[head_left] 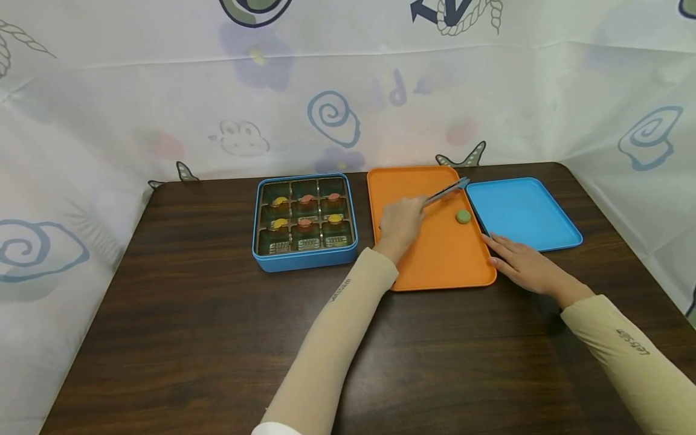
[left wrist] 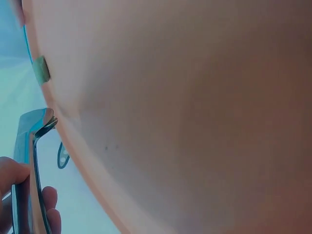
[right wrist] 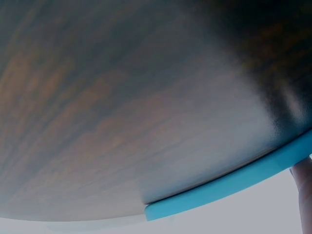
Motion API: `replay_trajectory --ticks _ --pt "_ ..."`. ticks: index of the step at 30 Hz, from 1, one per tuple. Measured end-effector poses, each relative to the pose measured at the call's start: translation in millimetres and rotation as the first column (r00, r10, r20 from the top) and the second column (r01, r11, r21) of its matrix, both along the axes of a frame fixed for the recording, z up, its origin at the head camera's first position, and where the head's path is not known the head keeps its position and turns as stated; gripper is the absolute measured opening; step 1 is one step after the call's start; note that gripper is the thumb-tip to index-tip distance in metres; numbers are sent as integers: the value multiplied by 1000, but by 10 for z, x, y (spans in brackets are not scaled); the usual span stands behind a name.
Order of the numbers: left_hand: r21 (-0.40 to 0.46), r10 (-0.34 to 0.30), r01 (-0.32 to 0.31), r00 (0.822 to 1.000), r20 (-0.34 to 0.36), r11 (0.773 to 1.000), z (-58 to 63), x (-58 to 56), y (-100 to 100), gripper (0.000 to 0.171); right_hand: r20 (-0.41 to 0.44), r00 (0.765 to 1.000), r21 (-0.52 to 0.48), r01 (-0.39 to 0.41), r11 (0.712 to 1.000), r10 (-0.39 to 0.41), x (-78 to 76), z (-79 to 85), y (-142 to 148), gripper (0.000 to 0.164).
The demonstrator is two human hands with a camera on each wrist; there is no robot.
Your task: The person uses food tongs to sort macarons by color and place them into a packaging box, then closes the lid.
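Observation:
My left hand (head_left: 401,225) is over the orange tray (head_left: 435,266), gripping metal tongs (head_left: 447,191) that point to the right. In the left wrist view the tongs (left wrist: 30,146) lie between thumb and fingers, with nothing visible at their tips. A small green round piece (head_left: 463,216) sits near the tray's right side, below the tong tips. My right hand (head_left: 522,266) lies with extended fingers at the orange tray's right edge, fingertips touching it. In the right wrist view part of a finger (right wrist: 305,190) shows beside a blue rim (right wrist: 219,188).
Left of the orange tray stands a blue box (head_left: 304,260) with a divided insert; yellow and pink pieces lie in several compartments. A flat blue tray (head_left: 524,211) adjoins the orange tray on the right. Behind the dark wooden table (head_left: 217,338) hangs a printed white cloth (head_left: 190,103).

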State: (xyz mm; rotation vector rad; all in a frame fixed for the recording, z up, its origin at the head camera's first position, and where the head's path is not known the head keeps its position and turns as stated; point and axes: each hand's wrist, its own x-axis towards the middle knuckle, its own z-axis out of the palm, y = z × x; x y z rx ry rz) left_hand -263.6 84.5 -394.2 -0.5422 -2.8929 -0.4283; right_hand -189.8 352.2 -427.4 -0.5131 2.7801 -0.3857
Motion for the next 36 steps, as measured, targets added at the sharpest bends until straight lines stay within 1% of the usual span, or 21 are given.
replay_trajectory --ticks 4,7,10,13,18,21,26,33,35,36 --pt "9 -7 7 1000 0 1000 74 -9 -43 25 -3 1000 9 -8 1000 8 -5 10 -1 61" --pt "12 -26 26 999 -20 1000 131 -11 -80 25 -4 1000 10 -6 1000 6 -4 15 0 61" --pt "22 -60 62 997 -51 998 195 1 -130 25 -6 1000 5 -7 1000 7 -5 21 3 61" --pt "38 -96 99 993 -69 994 283 39 -199 25 -6 1000 10 -5 1000 5 -10 33 7 61" --pt "17 -150 154 980 -127 988 458 152 -355 25 1 1000 21 5 1000 -5 -20 55 7 62" --pt "2 -184 187 966 -179 982 525 252 -491 25 4 1000 15 4 1000 -4 -17 44 -2 62" --pt "17 -232 245 937 -261 970 569 457 -773 23 14 1000 10 10 1000 -10 -12 13 -28 62" --pt "9 -283 310 879 -385 951 609 745 -1200 14 0 1000 13 2 1000 -2 4 -4 -33 62" --pt "13 -290 322 867 -405 947 618 821 -1321 15 -2 1000 12 6 1000 -6 11 -2 -24 61" --pt "13 -287 321 864 -413 947 619 858 -1382 17 -3 1000 11 6 1000 -6 12 -3 -19 62"
